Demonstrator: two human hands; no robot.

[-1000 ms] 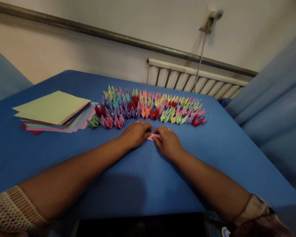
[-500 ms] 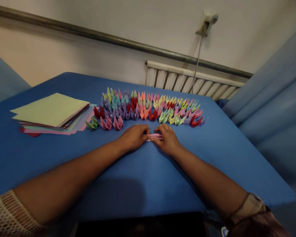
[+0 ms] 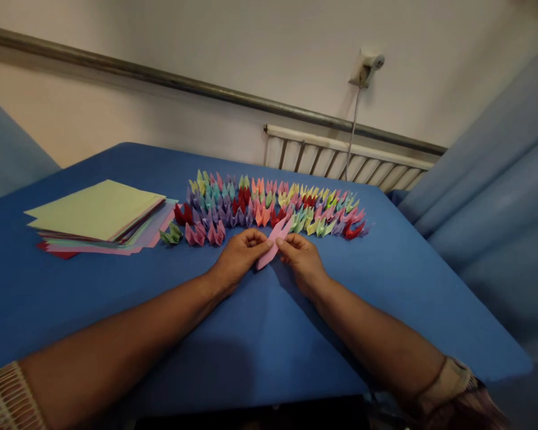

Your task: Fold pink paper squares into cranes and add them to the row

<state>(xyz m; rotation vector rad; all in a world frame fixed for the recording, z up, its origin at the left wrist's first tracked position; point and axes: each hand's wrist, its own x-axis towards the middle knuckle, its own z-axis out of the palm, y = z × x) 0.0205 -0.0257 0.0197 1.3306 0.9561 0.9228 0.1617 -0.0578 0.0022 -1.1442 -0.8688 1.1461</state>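
Here, note the pink folded paper (image 3: 267,257) held slantwise over the blue tabletop (image 3: 385,269), in front of the rows of folded paper figures (image 3: 262,212). Observe the narrow thumb-and-finger pinch of the left hand (image 3: 238,254) on one side and of the right hand (image 3: 305,263) on the other, probably to keep both edges steady. Note figures ranked closely, perhaps to save working room. At left, find the stack of coloured sheets (image 3: 98,209), apparently within reach. For containers, note none visible; find figures and sheets directly on the tabletop.
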